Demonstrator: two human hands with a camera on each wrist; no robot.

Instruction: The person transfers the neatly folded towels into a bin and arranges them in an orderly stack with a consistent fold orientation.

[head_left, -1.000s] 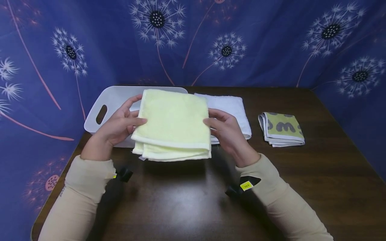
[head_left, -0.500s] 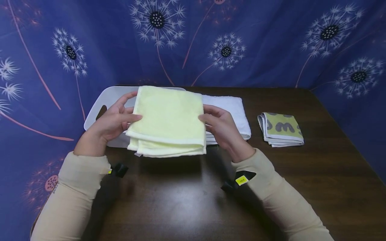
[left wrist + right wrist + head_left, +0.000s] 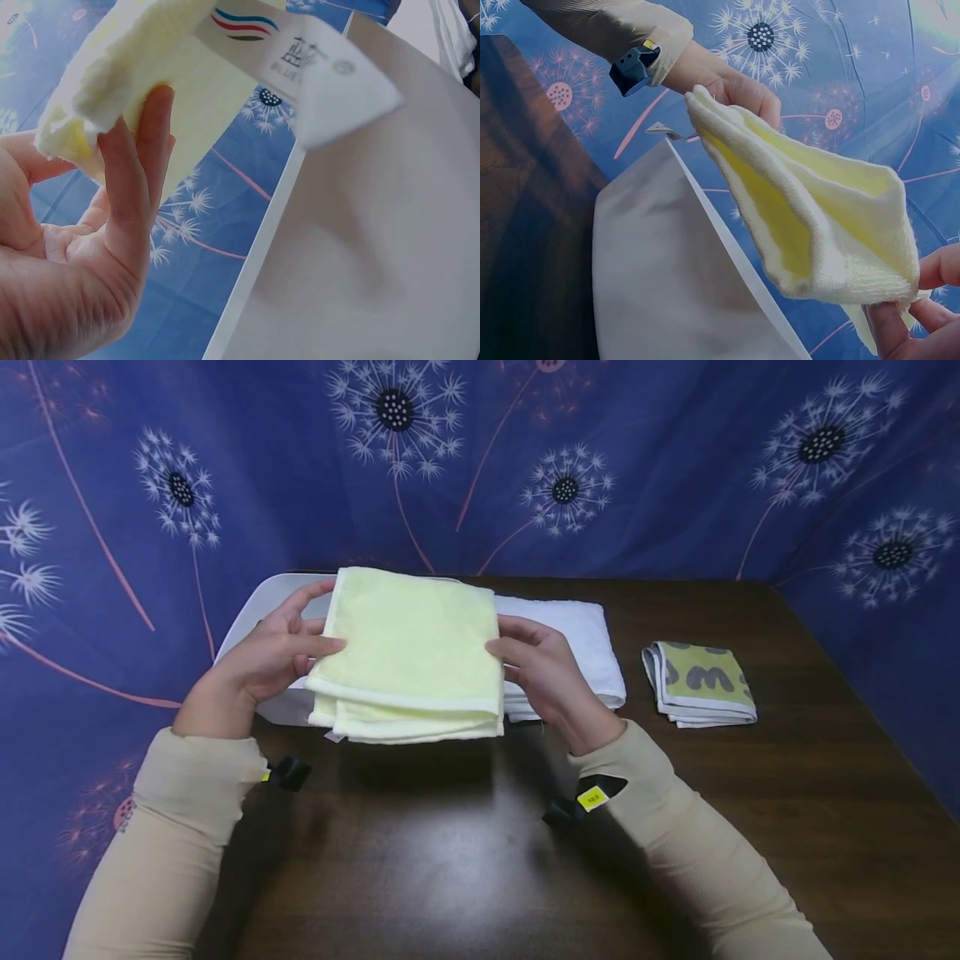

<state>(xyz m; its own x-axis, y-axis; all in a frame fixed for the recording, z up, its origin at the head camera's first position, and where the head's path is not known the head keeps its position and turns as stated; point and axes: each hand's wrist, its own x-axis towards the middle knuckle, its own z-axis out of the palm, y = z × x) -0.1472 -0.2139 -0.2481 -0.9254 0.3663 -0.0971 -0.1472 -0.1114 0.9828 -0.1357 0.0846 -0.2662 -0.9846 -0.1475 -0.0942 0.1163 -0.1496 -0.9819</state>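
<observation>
A folded pale yellow towel is held up by both hands over the white bin. My left hand pinches its left edge, thumb on top and fingers beneath. At the opposite edge my right hand pinches it the same way. In the right wrist view the towel shows its stacked folds above the bin's wall. A white label with printing hangs off the towel in the left wrist view. Most of the bin's opening is hidden behind the towel.
A folded white towel lies on the brown table, right of the bin and partly behind my right hand. Farther right rests a folded yellow-green towel with grey shapes. A blue dandelion-print cloth hangs behind the table.
Both hands have moved left and slightly away from me, carrying the yellow towel farther over the bin. The white towel and the patterned towel have stayed in place.
</observation>
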